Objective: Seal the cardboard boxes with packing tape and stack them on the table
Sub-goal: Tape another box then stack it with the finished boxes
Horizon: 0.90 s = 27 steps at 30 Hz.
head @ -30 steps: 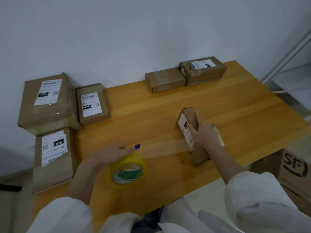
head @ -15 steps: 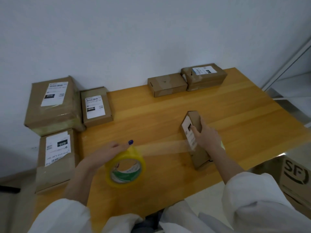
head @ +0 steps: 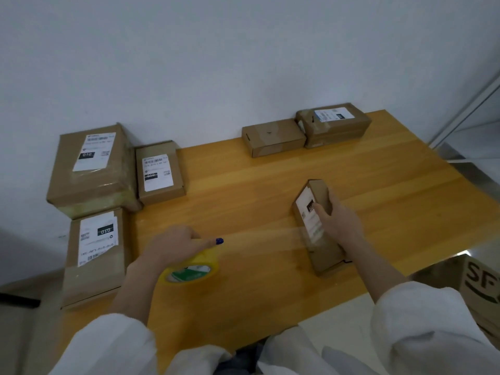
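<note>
Left hand grips tape roll, strip stretched across to small box, which right hand clamps on table.

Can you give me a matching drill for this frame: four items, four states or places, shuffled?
Items:
1. tape roll
2. narrow box
3. largest box
4. SF carton

States or places:
A. off the table, at the right edge of view
B. steadied by the right hand
C. held in the left hand
D. far left, against the wall

Pairs: 1-C, 2-B, 3-D, 4-A
</note>
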Motion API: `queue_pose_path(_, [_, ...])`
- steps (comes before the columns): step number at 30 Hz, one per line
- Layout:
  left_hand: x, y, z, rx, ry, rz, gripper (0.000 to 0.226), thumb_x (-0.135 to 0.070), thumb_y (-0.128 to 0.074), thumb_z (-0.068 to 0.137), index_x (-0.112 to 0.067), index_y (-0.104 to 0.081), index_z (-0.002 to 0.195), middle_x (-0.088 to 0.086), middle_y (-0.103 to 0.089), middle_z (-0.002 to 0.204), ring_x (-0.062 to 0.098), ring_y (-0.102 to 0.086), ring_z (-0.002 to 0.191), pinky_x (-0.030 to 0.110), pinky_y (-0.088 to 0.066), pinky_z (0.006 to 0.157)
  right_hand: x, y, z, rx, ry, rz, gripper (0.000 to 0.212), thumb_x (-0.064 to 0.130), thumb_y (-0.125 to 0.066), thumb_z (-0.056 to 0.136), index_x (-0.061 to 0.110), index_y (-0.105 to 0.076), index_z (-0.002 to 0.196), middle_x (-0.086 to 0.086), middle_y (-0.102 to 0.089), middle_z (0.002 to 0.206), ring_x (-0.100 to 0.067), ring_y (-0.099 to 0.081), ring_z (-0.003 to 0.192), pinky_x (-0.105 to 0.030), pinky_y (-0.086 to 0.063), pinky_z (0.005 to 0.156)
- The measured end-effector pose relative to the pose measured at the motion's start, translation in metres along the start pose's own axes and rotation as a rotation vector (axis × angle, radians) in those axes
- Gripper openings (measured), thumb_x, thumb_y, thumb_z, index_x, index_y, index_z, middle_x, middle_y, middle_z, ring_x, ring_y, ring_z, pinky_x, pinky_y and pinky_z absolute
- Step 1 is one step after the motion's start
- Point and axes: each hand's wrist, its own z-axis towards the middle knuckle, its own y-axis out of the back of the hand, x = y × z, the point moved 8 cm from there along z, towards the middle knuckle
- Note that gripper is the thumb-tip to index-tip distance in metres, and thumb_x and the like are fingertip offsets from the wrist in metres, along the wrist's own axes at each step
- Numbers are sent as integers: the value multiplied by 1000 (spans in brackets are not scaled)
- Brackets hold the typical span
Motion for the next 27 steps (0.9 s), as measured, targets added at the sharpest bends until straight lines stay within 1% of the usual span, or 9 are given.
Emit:
queue_pose_path(3, [-9, -1, -2, -26, -25, 16, 63, -77, -32, 72, -18, -48, 56, -5, -25, 47, 12, -27, 43, 25, -17, 46, -4, 9, -1, -8, -53, 376, 70, 53, -44, 96, 26, -15, 153, -7, -67, 108, -24, -65, 96, -47, -54, 86])
queue_pose_path(5, [-13, -1, -2, -27, -33, 31, 65, -73, -33, 77, -17, -66, 74, -3, -29, 47, 11, -30, 42, 22, -19, 42, 0, 18, -4, -11, -54, 563, 68, 48, -48, 96, 25, -19, 153, -2, -69, 104, -16, -67, 90, -41, -56, 81])
queue_pose_path(7, [-15, 1, 0, -36, -38, 50, 64, -65, -37, 86, -10, -70, 91, 6, -43, 53, 12, -42, 45, 24, -32, 43, 5, 29, -5, -17, -32, 621, 65, 45, -49, 97, 24, -23, 152, 5, -69, 96, -8, -64, 85, -30, -54, 74])
queue_pose_path(9, [-16, 4, 2, -50, -50, 34, 60, -66, -38, 85, -13, -67, 83, 6, -50, 59, 13, -47, 51, 27, -35, 49, 9, 36, -6, -17, -3, 648, 60, 43, -50, 97, 23, -29, 150, 9, -68, 92, -6, -64, 85, -31, -54, 76])
queue_pose_path(12, [-14, 6, 8, -88, -81, -21, 55, -66, -41, 83, -18, -49, 59, -1, -37, 52, 14, -35, 46, 26, -21, 48, 10, 42, -5, 4, 18, 700, 65, 46, -51, 95, 24, -26, 151, 7, -70, 101, -13, -65, 97, -44, -52, 92])
queue_pose_path(16, [-11, 6, 15, -112, -95, -39, 52, -57, -44, 91, -12, -60, 70, 1, -40, 56, 15, -36, 49, 28, -21, 51, 16, 51, -3, 32, 58, 776, 63, 41, -50, 97, 21, -26, 152, 10, -68, 103, -10, -64, 99, -36, -52, 91])
queue_pose_path(20, [-15, 8, 15, -117, -141, -72, 50, -53, -44, 91, -14, -48, 61, 0, -34, 53, 15, -31, 48, 29, -17, 52, 23, 60, -3, 49, 84, 837, 60, 38, -51, 97, 21, -29, 150, 19, -66, 94, 4, -62, 88, -16, -47, 72])
queue_pose_path(24, [-14, 11, 15, -125, -135, -68, 48, -51, -44, 92, -14, -53, 62, 0, -39, 54, 13, -35, 48, 30, -20, 52, 28, 65, -3, 79, 113, 879, 61, 38, -52, 97, 19, -29, 151, 24, -69, 93, 1, -63, 96, -19, -48, 78])
queue_pose_path(27, [-14, 13, 15, -131, -167, -84, 51, -49, -45, 92, -11, -51, 60, 0, -36, 54, 13, -34, 48, 29, -19, 52, 33, 69, -5, 97, 132, 884, 60, 38, -52, 96, 18, -32, 149, 17, -70, 104, -5, -63, 105, -30, -49, 94])
